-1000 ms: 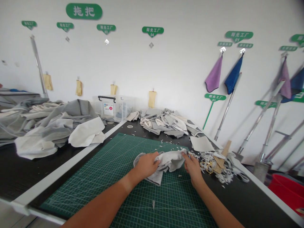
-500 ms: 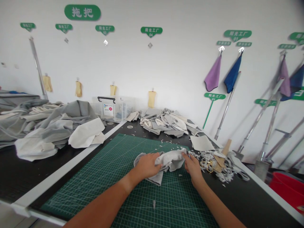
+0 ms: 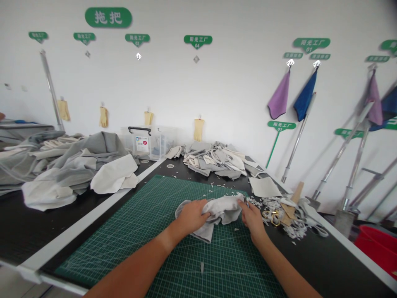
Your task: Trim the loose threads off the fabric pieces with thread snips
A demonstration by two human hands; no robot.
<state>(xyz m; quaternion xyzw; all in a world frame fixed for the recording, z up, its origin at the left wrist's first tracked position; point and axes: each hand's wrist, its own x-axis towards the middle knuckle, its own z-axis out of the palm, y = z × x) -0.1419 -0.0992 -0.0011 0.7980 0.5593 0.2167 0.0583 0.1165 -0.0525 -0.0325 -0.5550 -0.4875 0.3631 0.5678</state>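
White workshop walls are carrying green signs, yellow rubber gloves [image 3: 198, 129] and hanging mop cloths [image 3: 279, 97], and below them a black work surface [image 3: 313, 248] is stretching away from me. I'm operating from a distance, looking down past both forearms at a green cutting mat [image 3: 130, 207] laid on that surface. A crumpled pale grey fabric piece [image 3: 221, 211] is lying on the mat, towards its far right side, and both hands are on it. My left grip [image 3: 194, 217] is holding its near fold, with the fingers bearing down on the cloth, while my right grip [image 3: 252, 219] is pinching its right end between thumb and fingertips. Both are closed on the fabric, neither is open. Something small and dark is showing at the right fingertips, too small for me to tell what it is.

I'm judging this a handling step: the piece is bunched up and held, not spread flat. The next move is calling for a steady hold from both sides so the folds don't slip. Gold-handled scissors [image 3: 271, 217] are lying just beside my right grip, among pale fabric trimmings [image 3: 294, 227], and a heap of grey fabric offcuts [image 3: 214, 159] is sitting beyond the mat.
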